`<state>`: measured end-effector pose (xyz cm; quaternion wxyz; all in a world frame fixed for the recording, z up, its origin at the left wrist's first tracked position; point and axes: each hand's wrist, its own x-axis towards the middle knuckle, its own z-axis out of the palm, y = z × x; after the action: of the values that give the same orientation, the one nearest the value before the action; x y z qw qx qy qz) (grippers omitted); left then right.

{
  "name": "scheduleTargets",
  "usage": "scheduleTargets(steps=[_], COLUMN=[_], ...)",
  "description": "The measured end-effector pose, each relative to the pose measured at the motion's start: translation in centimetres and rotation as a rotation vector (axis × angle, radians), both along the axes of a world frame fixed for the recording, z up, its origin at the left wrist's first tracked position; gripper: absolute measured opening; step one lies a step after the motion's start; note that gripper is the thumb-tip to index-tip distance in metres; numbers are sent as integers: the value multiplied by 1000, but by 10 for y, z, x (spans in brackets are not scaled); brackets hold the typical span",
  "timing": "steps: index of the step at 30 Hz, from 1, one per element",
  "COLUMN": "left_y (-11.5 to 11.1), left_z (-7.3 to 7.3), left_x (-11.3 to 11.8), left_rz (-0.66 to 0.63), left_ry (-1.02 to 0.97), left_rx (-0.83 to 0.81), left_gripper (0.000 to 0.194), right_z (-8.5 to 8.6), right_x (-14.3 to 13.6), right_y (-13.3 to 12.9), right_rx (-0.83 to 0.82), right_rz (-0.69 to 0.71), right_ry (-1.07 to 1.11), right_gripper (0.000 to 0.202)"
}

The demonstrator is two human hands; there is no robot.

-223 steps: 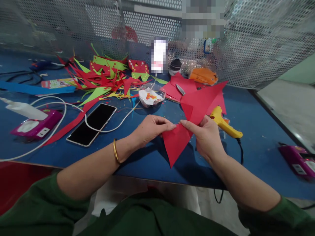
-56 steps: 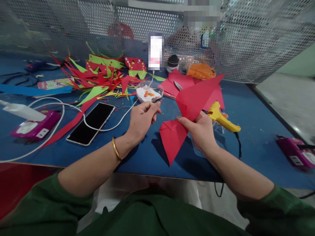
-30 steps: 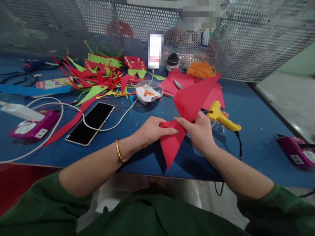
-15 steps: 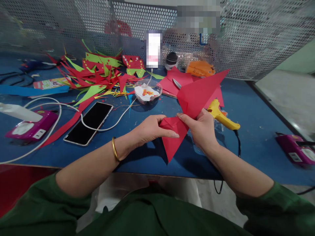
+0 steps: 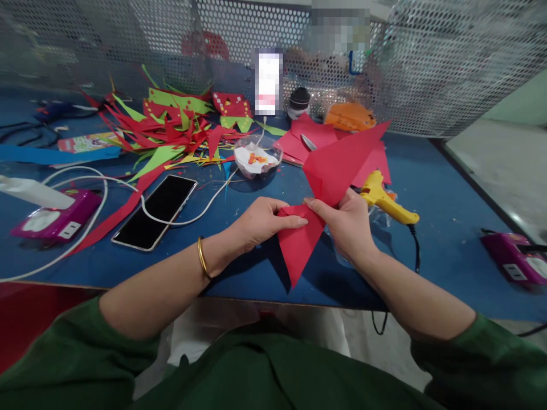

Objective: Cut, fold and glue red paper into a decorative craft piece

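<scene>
A folded red paper is held up over the blue table, with one long point towards the upper right and another pointing down towards the front edge. My left hand pinches its left edge, thumb lying on top and fingers hidden beneath. At the narrow middle of the paper my right hand grips it, thumb on top and the other fingers behind. Just right of that hand lies a yellow glue gun. Scissors rest on red sheets behind the paper, their handles hidden.
Red and green paper strips pile up at the back left. A clear bowl stands centrally, a dark phone lies left under a white cable, and purple power sockets sit at the left. A mesh panel borders the back.
The long upper point of the red paper has shifted slightly left. My left thumb has drawn back a little and lies flatter on the paper. Both hands keep their hold.
</scene>
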<state>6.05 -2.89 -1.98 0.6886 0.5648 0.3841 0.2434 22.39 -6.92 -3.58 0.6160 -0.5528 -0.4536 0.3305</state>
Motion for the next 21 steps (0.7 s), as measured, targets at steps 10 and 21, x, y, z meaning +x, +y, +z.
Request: scheduleTargets(steps=[10,21], left_y=[3,13], left_z=[0,1], left_x=[-2,-6], left_rz=[-5,181], left_ry=[43,-40], left_rx=[83,188], left_gripper=[26,41], right_z=[3,10], right_x=[2,-4], right_y=[0,-6], right_rx=[-10,-215], right_rz=[21,218], right_ry=[69,232], right_gripper=[22,34])
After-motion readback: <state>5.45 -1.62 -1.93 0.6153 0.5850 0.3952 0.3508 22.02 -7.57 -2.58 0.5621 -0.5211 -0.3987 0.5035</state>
